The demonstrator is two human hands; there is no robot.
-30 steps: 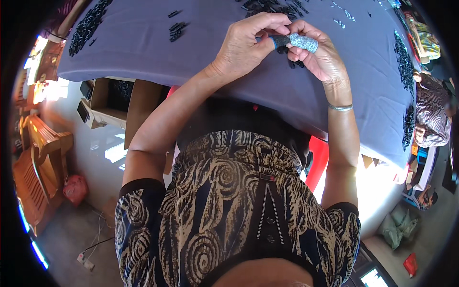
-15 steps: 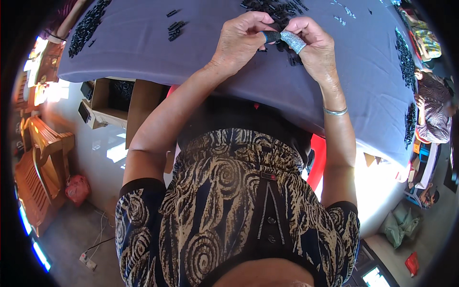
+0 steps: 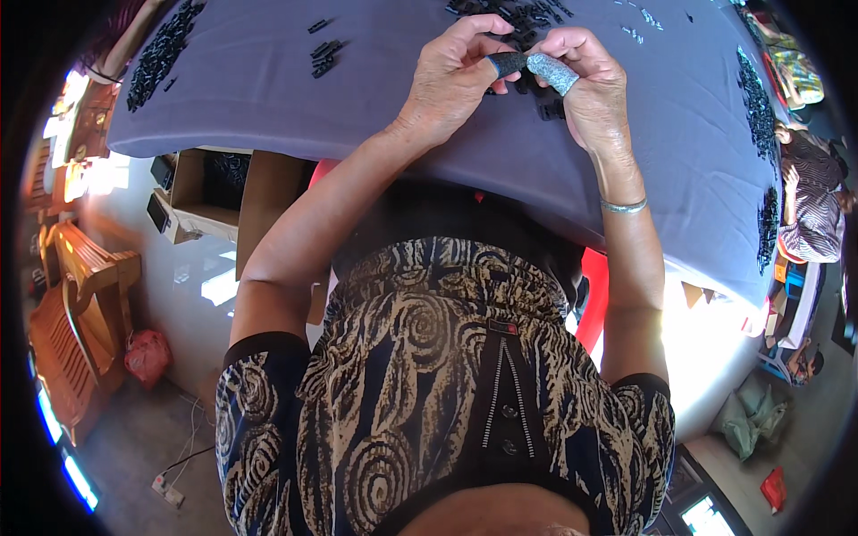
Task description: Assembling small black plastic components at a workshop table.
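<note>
Over the purple-grey tablecloth (image 3: 357, 112), my left hand (image 3: 442, 89) and my right hand (image 3: 597, 100) meet with their thumb tips almost touching. A dark finger cot covers the left thumb, a speckled grey one the right. Both hands are closed in a pinch; whatever sits between the fingers is too small and hidden to name. Beneath and beyond them lies a loose heap of small black pieces (image 3: 536, 12). A few more black pieces (image 3: 325, 59) lie left of my left hand. Small silvery pieces (image 3: 650, 18) are scattered beyond my right hand.
Long piles of black pieces line the table's left side (image 3: 163, 58) and right side (image 3: 758, 112). An open cardboard box (image 3: 201, 192) stands below the table's left edge, near a wooden bench (image 3: 85, 277). Other people sit at the right, including one in a striped top (image 3: 811, 179).
Both hands stay pinched together over the heap. The right thumb has turned slightly and the fingers have shifted a little. At the right, the person in the striped top has moved a hand.
</note>
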